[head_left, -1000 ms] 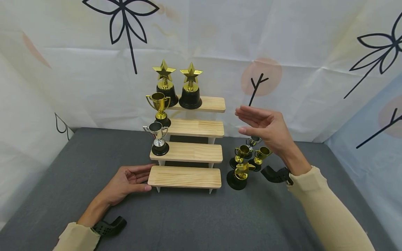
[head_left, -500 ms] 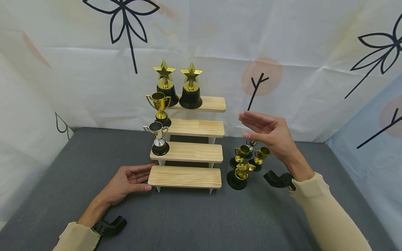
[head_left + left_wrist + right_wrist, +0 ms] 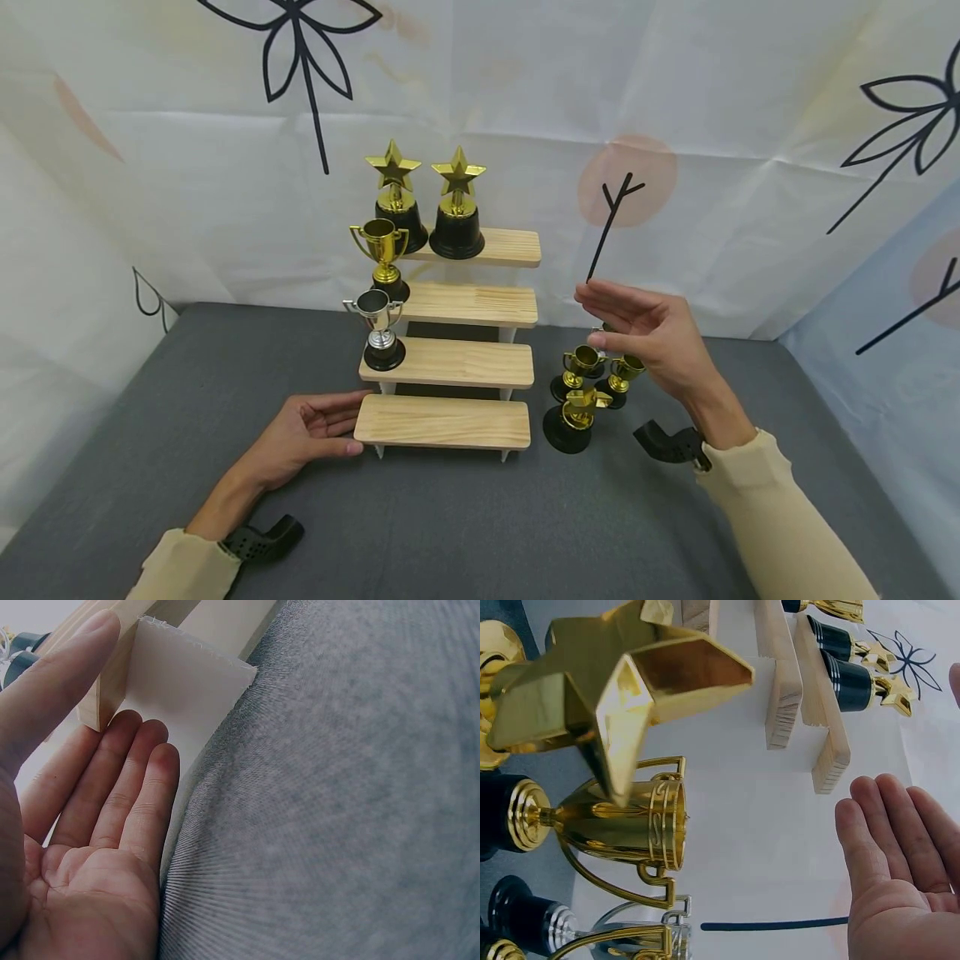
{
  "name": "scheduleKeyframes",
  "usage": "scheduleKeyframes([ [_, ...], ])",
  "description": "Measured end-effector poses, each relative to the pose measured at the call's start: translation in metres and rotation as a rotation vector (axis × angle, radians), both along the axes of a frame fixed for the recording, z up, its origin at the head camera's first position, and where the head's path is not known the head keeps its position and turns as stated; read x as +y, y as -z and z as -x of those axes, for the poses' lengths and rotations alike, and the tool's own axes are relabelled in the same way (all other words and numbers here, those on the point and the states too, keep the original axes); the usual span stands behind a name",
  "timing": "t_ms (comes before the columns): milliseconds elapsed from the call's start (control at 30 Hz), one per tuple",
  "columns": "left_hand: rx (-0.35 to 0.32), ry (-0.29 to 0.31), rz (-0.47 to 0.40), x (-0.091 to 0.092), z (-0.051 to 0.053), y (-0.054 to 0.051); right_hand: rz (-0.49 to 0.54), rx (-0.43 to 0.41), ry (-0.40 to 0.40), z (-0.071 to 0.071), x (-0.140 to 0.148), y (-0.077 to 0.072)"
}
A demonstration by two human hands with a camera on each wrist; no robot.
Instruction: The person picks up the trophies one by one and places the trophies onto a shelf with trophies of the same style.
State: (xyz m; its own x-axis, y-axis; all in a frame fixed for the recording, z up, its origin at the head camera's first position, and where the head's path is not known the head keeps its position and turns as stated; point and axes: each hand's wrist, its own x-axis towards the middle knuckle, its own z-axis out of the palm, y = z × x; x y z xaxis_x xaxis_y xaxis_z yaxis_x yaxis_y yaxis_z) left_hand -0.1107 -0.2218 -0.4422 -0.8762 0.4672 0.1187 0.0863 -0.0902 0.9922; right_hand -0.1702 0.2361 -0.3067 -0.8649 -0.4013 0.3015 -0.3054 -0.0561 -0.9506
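My left hand (image 3: 318, 433) lies at the left end of a wooden step shelf (image 3: 442, 422), thumb by the lowest board. In the left wrist view its straight fingers (image 3: 154, 787) lie against the white side support (image 3: 184, 682). My right hand (image 3: 648, 337) hovers with extended fingers above a cluster of small trophies and holds nothing. That cluster has a gold star trophy (image 3: 567, 429) in front, two gold cup trophies (image 3: 581, 361) behind it, and a silver cup trophy (image 3: 637, 941), mostly hidden by the hand in the head view.
Two gold star trophies (image 3: 457, 225) stand on the top board. A gold cup trophy (image 3: 382, 246) and a silver cup trophy (image 3: 380, 333) occupy the left ends of the boards below. Behind the grey tabletop (image 3: 450, 533) hangs a white printed cloth (image 3: 517, 100).
My right hand has come down toward the cluster and shifted slightly right, covering more of the silver cup trophy. The left hand keeps its place at the shelf.
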Motion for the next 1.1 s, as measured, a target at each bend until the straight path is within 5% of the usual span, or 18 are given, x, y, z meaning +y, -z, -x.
scheduleKeyframes([
  [567, -0.001, 0.004, -0.002, 0.000, -0.001, -0.002, 0.083, 0.018, -0.028, -0.013, 0.008, 0.014],
  [1100, -0.009, -0.020, 0.031, 0.000, -0.001, -0.001, 0.039, -0.012, 0.000, -0.024, 0.013, 0.025],
])
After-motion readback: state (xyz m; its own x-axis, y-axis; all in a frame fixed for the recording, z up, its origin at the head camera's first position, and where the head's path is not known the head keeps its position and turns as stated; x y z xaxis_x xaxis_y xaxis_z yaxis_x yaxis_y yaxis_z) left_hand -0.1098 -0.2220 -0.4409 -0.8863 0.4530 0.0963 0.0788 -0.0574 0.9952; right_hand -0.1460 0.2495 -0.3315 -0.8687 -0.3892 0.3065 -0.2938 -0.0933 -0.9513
